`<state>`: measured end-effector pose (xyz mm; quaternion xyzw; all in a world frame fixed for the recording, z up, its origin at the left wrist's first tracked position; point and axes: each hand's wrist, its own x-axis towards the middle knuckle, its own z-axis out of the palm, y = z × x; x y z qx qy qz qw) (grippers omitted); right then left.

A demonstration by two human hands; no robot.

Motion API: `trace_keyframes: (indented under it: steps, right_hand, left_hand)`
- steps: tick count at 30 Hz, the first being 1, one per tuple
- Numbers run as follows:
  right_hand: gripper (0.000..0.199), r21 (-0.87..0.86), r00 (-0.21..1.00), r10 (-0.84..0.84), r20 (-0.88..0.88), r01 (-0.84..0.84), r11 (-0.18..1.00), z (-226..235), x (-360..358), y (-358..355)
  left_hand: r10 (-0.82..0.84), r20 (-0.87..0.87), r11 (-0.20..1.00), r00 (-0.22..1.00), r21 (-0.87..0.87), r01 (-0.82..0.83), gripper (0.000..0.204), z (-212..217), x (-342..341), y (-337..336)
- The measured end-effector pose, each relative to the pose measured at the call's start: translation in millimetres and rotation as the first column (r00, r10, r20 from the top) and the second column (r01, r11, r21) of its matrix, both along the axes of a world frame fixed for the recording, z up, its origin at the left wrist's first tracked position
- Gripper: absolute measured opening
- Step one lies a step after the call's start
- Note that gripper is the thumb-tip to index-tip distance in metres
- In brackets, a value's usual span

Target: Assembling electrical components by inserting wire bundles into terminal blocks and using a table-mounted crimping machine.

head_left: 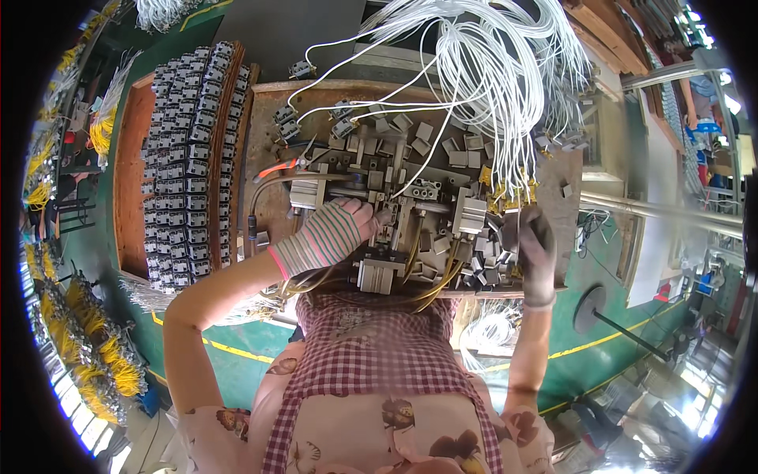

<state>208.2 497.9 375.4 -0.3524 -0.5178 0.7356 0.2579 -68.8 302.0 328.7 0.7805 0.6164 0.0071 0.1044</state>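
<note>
My left hand (335,233), in a striped knit glove, reaches to the middle of a metal clamping fixture (383,272). Its fingers are bent together against the fixture's centre, and what they grip is hidden. At the right side of the bench is my right hand (537,257), in a grey-white glove darkened at the fingers. Those fingers are curled close to the yellow-tipped ends (505,189) of white wires (497,87); I cannot make out what is in them. Small grey metal pieces (430,241) lie loose between the hands.
On the left stands a wooden tray (133,178) with rows of black-and-silver switch-like parts (178,170). Orange-handled pliers (280,168) lie behind my left hand. Hoses (272,180) run to the fixture. Several wired parts (288,122) rest at the back of the wooden bench (568,178).
</note>
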Motion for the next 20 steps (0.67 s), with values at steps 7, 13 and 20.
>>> trace_keyframes:
  steps: [7,13,20]
  right_hand:
    - [0.036,0.743,0.837,-0.050,0.545,-0.455,0.491,21.3,32.2,-38.5]
    - [0.032,0.622,0.743,0.037,0.668,-0.584,0.521,53.2,16.9,-54.5]
    - [0.021,0.204,0.905,0.423,-0.039,-0.408,0.890,3.9,30.3,-28.1]
  left_hand:
    - [0.294,0.877,0.912,0.381,-0.137,-0.386,0.056,21.7,-2.5,9.9]
    - [0.595,0.710,0.801,0.376,-0.492,-0.340,0.061,68.5,-3.3,32.0]
    - [0.477,0.615,0.820,0.627,-0.056,-0.570,0.052,145.6,-193.8,19.6]
